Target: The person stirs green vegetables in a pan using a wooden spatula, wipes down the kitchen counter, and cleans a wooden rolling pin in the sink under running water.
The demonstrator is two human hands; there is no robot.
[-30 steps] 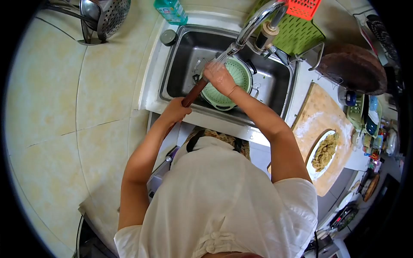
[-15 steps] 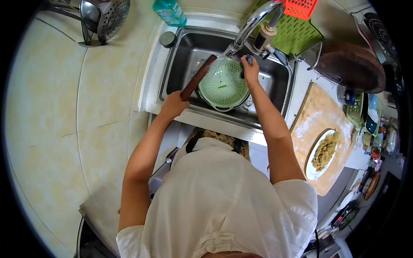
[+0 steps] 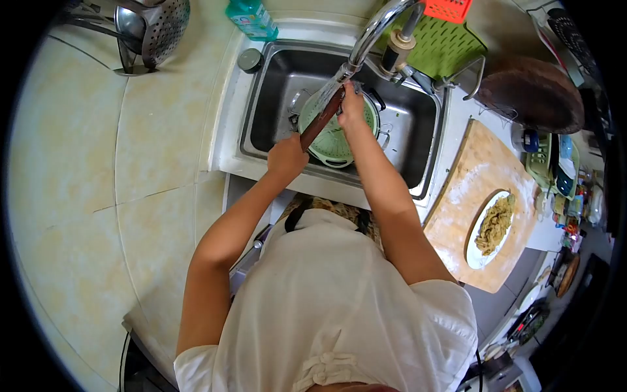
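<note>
My left hand (image 3: pixel 287 159) is wrapped round the lower part of a dark brown wooden rod (image 3: pixel 320 122), which slants up to the right over the sink. At the rod's upper end is my right hand (image 3: pixel 351 104), closed on something dark and crumpled that I cannot make out. Water runs from the faucet (image 3: pixel 366 40) onto the rod just left of my right hand. Beneath the rod, a light green colander (image 3: pixel 334 145) sits in the steel sink (image 3: pixel 409 121), partly hidden by the rod and my hands.
Right of the sink, a floured wooden board (image 3: pixel 457 215) bears a white oval plate (image 3: pixel 477 256) of food. Behind the sink stand a teal bottle (image 3: pixel 253 21) and a green rack (image 3: pixel 441 49). A round grey lid (image 3: pixel 250 61) lies at the sink's back left corner.
My right hand first left the rod for the sink's right side, then came back to its upper end. The rod and my left hand have shifted right, bringing the rod under the water.
</note>
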